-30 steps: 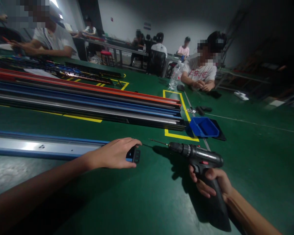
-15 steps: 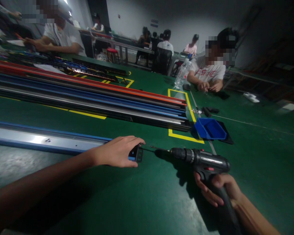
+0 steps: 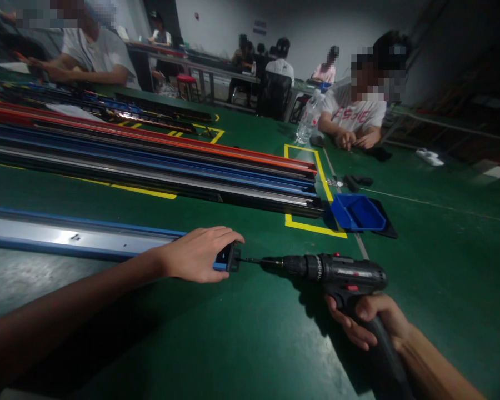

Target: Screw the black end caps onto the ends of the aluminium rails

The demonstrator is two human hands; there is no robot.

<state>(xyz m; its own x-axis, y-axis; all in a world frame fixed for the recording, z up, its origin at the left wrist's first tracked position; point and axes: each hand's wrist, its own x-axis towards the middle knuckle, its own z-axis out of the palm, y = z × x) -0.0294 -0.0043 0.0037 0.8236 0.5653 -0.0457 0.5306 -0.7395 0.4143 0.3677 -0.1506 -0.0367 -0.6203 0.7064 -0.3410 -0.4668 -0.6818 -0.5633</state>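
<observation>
My left hand (image 3: 200, 254) is closed over the right end of a long blue and silver metal rail (image 3: 66, 236) lying on the green table. A black end cap (image 3: 235, 259) sits at that end, between thumb and fingers. My right hand (image 3: 370, 319) grips a black cordless drill (image 3: 337, 272) by its handle, held level and pointing left. Its long thin bit (image 3: 256, 260) reaches to the end cap; whether a screw is on its tip I cannot tell.
Beyond lie several long rails (image 3: 191, 172) in orange, blue and black. A blue bin (image 3: 358, 214) stands at their right, near a plastic bottle (image 3: 308, 119). Across the table a person (image 3: 352, 114) sits working with their hands; another person (image 3: 94, 61) sits at the far left.
The drill has moved left, and its bit now meets the end cap instead of standing short of it. My left hand keeps its hold on the rail end.
</observation>
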